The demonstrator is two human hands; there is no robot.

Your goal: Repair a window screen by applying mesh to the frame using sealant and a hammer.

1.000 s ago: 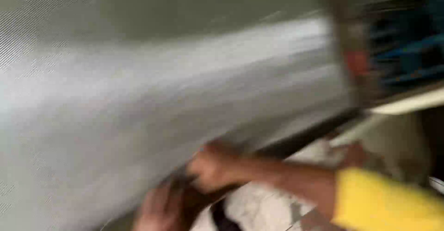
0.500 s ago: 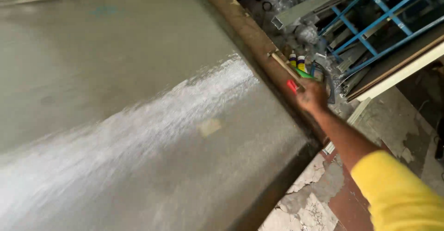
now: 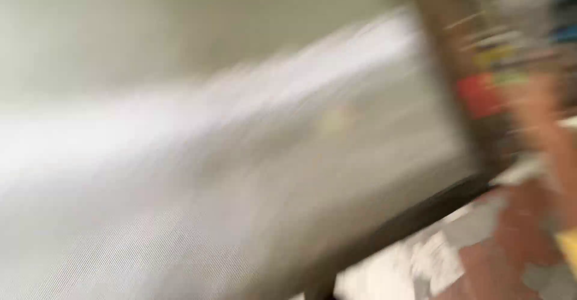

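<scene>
While your view is smearing, your right arm [image 3: 550, 150] is reaching up the right edge toward the red thing [image 3: 478, 94] on the screen frame [image 3: 451, 66]; hand grip unreadable, left hand unseen.

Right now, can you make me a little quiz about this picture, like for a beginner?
1. True or false: the big grey mesh screen fills most of the view.
2. What colour is the small thing on the brown frame? A blue, B red, C black.
3. Fill in: the arm at the right edge has a ___ sleeve.

Key: 1 true; 2 B; 3 yellow. The picture is very blurred, so the hand's fingers cannot be made out.
</scene>
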